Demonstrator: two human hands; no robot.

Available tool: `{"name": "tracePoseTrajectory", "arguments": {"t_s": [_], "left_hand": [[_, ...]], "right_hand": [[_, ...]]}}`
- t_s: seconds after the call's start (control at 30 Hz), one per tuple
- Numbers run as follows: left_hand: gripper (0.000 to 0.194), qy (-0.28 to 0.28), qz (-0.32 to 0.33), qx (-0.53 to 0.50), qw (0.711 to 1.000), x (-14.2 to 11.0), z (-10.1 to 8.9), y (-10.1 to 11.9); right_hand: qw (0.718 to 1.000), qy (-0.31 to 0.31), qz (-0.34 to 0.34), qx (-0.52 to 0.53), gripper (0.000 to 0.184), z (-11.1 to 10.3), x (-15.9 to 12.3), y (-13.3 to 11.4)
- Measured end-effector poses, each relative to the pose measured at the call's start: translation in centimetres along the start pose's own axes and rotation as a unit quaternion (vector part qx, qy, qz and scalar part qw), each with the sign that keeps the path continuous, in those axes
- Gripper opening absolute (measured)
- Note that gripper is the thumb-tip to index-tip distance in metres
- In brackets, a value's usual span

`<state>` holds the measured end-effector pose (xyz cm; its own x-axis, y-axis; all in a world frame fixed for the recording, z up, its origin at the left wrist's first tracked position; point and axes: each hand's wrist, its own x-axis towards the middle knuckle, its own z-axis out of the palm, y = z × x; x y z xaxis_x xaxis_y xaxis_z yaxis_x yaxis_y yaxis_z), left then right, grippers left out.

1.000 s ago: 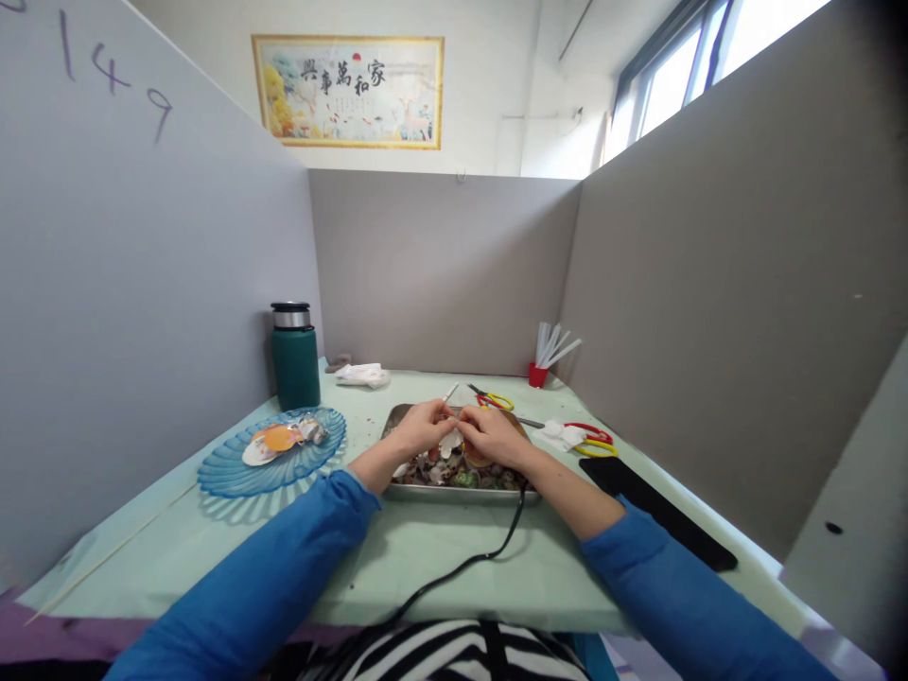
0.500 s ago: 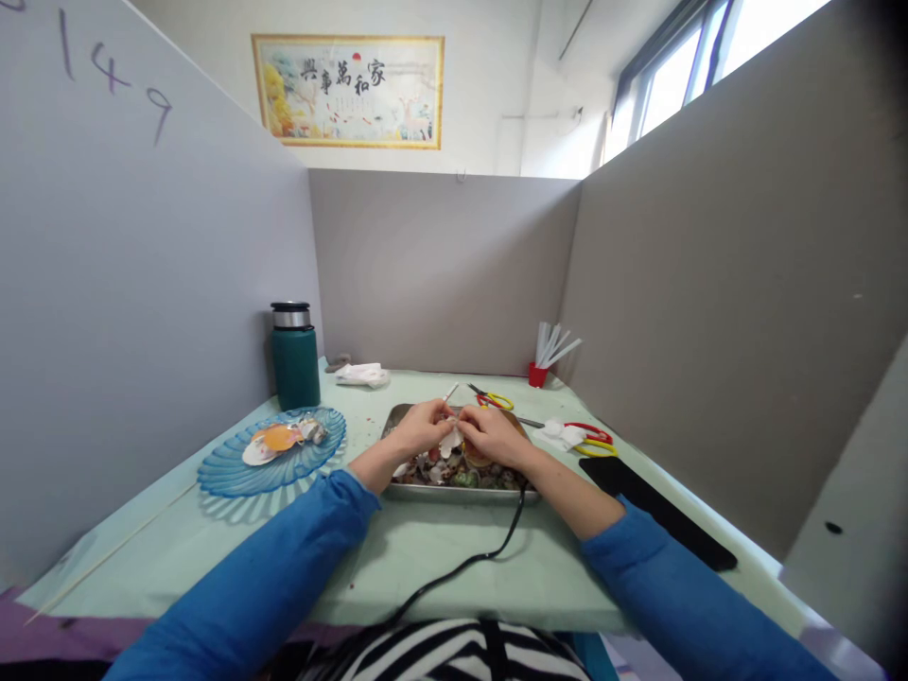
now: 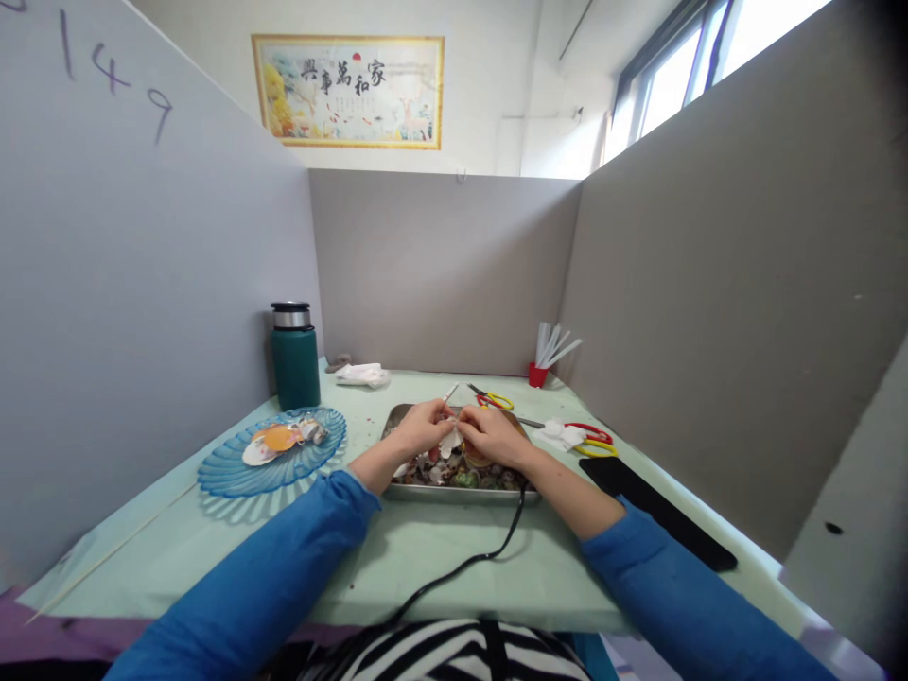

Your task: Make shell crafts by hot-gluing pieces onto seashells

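Both my hands meet over a metal tray [image 3: 426, 494] filled with small shells [image 3: 454, 473]. My left hand [image 3: 424, 430] comes in from the left with its fingertips pinched. My right hand [image 3: 489, 435] is pinched too, its fingertips almost touching those of the left. Between and just below the fingertips is a white shell [image 3: 450, 441], gripped from both sides. A thin white stick [image 3: 452, 391] pokes up behind my left fingers; what holds it is hidden. A black cord [image 3: 489, 555] runs from the tray's right front edge toward me.
On the left a blue scalloped plate [image 3: 219, 473] bears shells, with a green bottle [image 3: 296, 364] behind it. Scissors [image 3: 497, 401] lie behind the tray, more scissors [image 3: 596, 440] beside white tissue [image 3: 563, 434] at right. A red cup [image 3: 537, 375] holds white sticks; a black slab [image 3: 656, 511] lies at right.
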<state>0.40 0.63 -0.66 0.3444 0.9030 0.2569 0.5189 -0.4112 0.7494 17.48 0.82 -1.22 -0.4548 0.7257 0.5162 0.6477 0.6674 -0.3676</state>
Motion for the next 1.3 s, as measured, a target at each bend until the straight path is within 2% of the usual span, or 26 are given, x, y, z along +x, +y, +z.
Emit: {"name": "tracePoseTrajectory", "arguments": {"t_s": [1.3], "left_hand": [[0.023,0.0,0.005,0.007,1.0,-0.08,-0.02,-0.19]], "right_hand": [[1.0,-0.007,0.005,0.01,0.019,-0.16,-0.18,-0.22]]}}
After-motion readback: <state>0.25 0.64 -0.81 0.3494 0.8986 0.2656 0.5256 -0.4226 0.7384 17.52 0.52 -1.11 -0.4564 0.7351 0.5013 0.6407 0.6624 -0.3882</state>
